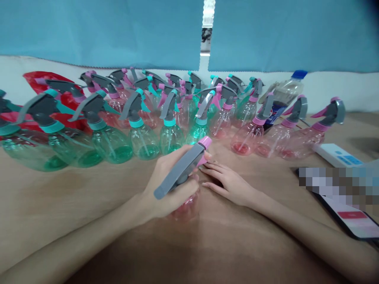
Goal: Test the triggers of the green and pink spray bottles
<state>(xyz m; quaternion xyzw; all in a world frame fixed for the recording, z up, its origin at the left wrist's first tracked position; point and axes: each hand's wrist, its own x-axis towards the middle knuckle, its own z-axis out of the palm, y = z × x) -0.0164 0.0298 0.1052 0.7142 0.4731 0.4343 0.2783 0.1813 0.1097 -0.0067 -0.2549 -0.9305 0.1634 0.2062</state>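
A spray bottle [179, 173] with a grey head, a pink nozzle and a clear pink body stands upright or nearly so in front of me. My left hand [162, 203] is wrapped round its neck, just under the head, and hides much of the body. To the right of the bottle, my right hand [229, 183] rests low over the table with its fingers stretched out towards the pink trigger; it holds nothing. Whether its fingertips touch the bottle I cannot tell. Just behind my hands is a green spray bottle [197, 132] with a turquoise collar.
Several green spray bottles [145, 142] line the left, and several pink ones [242, 138] the right, with more behind. A red plastic bag [50, 79], a blue-capped drink bottle [287, 88], a white box [334, 152] and a phone [355, 221] lie around the wooden table [124, 260].
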